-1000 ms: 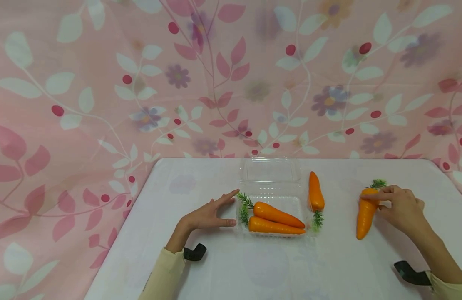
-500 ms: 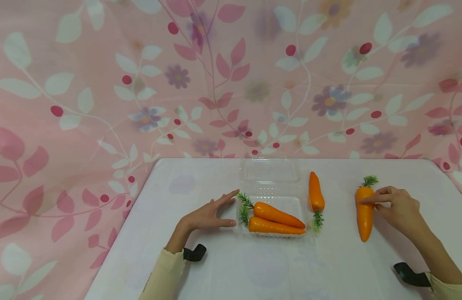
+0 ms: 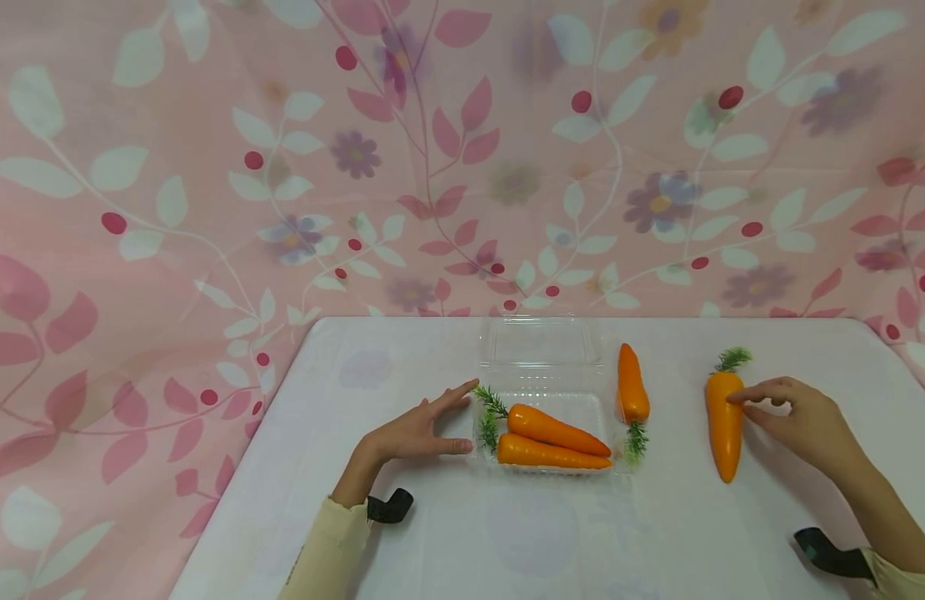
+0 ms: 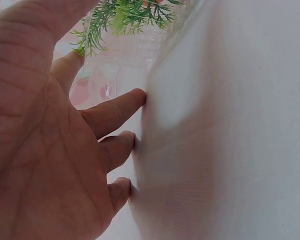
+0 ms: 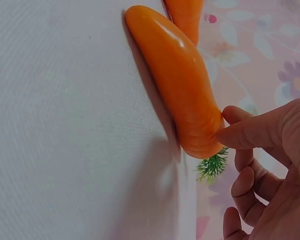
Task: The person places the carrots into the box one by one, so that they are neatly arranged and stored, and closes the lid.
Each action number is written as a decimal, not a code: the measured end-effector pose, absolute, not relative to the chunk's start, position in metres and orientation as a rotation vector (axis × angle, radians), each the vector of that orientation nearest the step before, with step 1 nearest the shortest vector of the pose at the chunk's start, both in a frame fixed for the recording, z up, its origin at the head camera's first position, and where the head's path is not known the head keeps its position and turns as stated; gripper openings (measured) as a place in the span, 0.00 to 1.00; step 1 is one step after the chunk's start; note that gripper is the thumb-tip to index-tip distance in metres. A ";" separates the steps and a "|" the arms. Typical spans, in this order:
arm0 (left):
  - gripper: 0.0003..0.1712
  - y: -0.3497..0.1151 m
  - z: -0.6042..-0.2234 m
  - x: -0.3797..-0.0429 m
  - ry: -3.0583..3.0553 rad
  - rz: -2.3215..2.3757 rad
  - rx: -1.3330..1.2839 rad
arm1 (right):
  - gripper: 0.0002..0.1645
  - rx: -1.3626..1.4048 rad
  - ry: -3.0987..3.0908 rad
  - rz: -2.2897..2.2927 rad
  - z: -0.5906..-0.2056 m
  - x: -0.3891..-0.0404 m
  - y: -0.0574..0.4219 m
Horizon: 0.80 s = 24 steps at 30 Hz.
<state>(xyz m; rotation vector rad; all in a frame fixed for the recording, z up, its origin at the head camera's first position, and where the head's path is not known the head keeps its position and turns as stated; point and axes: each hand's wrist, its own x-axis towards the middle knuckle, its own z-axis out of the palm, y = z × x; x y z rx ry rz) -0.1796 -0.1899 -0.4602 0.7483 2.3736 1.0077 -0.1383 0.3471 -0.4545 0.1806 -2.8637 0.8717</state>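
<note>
On the right side of the table lies an orange toy carrot [image 3: 725,429], its green top pointing away from me. My right hand [image 3: 807,421] has its thumb and index fingertips against this carrot's right side near the thick end; in the right wrist view the same carrot [image 5: 175,75] rests on the cloth, the other fingers bent below. My left hand [image 3: 417,437] spreads its thumb and fingers at the left edge of a clear plastic clamshell box [image 3: 586,408]. Two carrots [image 3: 556,428] lie side by side in it, their green tops [image 4: 135,15] near my left fingers.
The box's transparent lid [image 3: 541,342] is folded back behind it. Another carrot [image 3: 632,387] lies just right of the box, its green top toward me. A white cloth covers the table [image 3: 447,542]; a pink floral curtain [image 3: 462,167] hangs behind.
The right-hand carrot has turned upright in the view and shifted slightly left. My right fingers have gone from over its top to its right side. My left hand stays put.
</note>
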 end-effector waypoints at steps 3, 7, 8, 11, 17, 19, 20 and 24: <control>0.53 -0.190 -0.460 -0.179 2.374 1.007 0.746 | 0.08 0.180 -2.857 0.886 -0.454 -0.138 0.348; 0.53 -0.190 -0.459 -0.178 2.375 1.008 0.750 | 0.13 0.162 -2.864 0.934 -0.455 -0.139 0.347; 0.53 -0.190 -0.459 -0.178 2.374 1.009 0.750 | 0.14 0.147 -2.869 0.941 -0.455 -0.139 0.346; 0.53 -0.189 -0.459 -0.178 2.374 1.010 0.747 | 0.19 0.104 -2.887 0.964 -0.454 -0.140 0.343; 0.53 -0.189 -0.460 -0.179 2.371 1.007 0.733 | 0.28 -0.028 -2.917 0.964 -0.453 -0.141 0.337; 0.53 -0.189 -0.460 -0.179 2.370 1.006 0.732 | 0.30 -0.065 -2.918 0.960 -0.453 -0.142 0.335; 0.53 -0.189 -0.460 -0.179 2.370 1.006 0.731 | 0.31 -0.085 -2.919 0.960 -0.453 -0.142 0.334; 0.53 -0.190 -0.461 -0.180 2.370 1.006 0.736 | 0.35 -0.150 -2.927 0.968 -0.453 -0.141 0.332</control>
